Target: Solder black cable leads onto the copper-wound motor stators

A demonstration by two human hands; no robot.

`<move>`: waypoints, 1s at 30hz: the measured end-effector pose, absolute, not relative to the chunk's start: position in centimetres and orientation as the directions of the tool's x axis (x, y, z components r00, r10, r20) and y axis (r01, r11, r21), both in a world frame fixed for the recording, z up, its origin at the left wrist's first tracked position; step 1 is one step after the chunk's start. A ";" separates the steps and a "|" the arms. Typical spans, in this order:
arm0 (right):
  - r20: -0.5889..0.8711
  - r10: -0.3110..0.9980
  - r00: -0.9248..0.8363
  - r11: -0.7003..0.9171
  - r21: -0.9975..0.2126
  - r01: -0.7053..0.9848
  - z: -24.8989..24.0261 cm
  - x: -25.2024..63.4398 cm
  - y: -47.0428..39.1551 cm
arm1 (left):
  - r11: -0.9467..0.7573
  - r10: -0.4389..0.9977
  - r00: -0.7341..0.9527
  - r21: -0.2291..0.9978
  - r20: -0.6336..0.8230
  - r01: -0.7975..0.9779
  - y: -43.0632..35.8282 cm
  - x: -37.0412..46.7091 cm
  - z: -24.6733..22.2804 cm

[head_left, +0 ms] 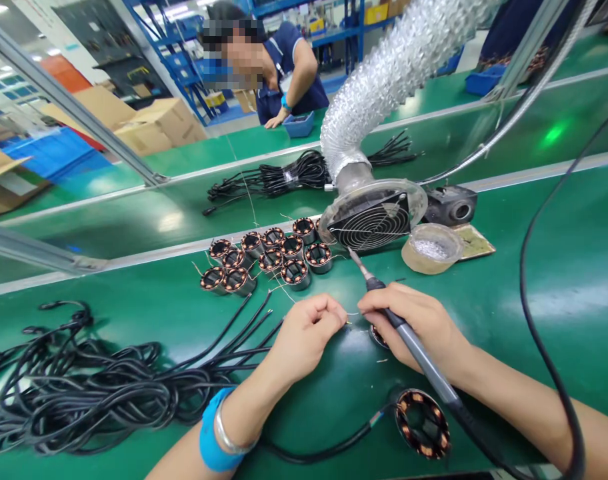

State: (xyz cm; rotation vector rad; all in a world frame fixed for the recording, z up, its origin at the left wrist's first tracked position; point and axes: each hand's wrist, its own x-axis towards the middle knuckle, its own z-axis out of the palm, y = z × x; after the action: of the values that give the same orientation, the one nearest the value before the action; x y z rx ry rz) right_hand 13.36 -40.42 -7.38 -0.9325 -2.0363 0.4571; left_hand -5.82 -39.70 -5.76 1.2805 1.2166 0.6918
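Gripping a soldering iron (414, 343) pen-fashion, the right hand (414, 323) rests on the green desk (534, 280), fingers closed round the black handle, tip pointing up and away toward the fume extractor fan (371, 217). Left hand (309, 330): fingers pressed together, pinching a thin wire (353, 313) that runs toward the right hand; blue wrist strap (211, 433) and metal bangle on the wrist. A small coil (377, 337) lies partly hidden under the right hand. One wound stator (423, 423) with black lead lies nearer the person, apart from both hands. Cluster of copper-wound stators (269, 257) sits beyond the hands, near the fan. Black cable bundle (79, 387) at left. Solder pot (431, 248) beside the fan. Another person (284, 67) leans at the far desk.
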 end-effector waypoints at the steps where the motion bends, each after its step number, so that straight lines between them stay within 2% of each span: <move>1: 0.541 0.739 -0.402 0.674 -0.606 0.423 -7.4 13.4 -40.4 | 0.226 0.916 0.281 0.946 -0.287 0.231 -39.9 -5.9 -5.7; 4: 0.540 0.708 -0.456 0.703 -0.602 0.379 -7.6 13.6 -40.1 | 0.224 0.919 0.273 0.947 -0.284 0.232 -40.2 -5.9 -5.7; 7: 0.542 0.705 -0.458 0.708 -0.579 0.404 -7.3 14.0 -40.2 | 0.225 0.927 0.248 0.945 -0.283 0.236 -40.4 -5.8 -6.1; 13: 0.564 0.775 -0.285 0.626 -0.624 0.468 -5.0 15.6 -42.4 | 0.202 0.948 0.181 0.932 -0.263 0.301 -40.7 -5.6 -6.5; 19: 0.573 0.801 -0.171 0.580 -0.675 0.456 -4.4 16.3 -43.4 | 0.183 0.947 0.201 0.934 -0.252 0.308 -40.5 -5.5 -6.9; 30: 0.584 0.799 -0.147 0.578 -0.678 0.454 -5.1 15.8 -42.9 | 0.176 0.945 0.209 0.930 -0.252 0.324 -40.4 -5.5 -6.9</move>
State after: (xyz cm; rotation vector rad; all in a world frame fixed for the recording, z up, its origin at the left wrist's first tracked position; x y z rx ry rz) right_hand 15.82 -42.95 -5.11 -1.0295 -1.7855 0.4208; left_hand -5.50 -40.45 -6.86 1.3629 1.3279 0.7018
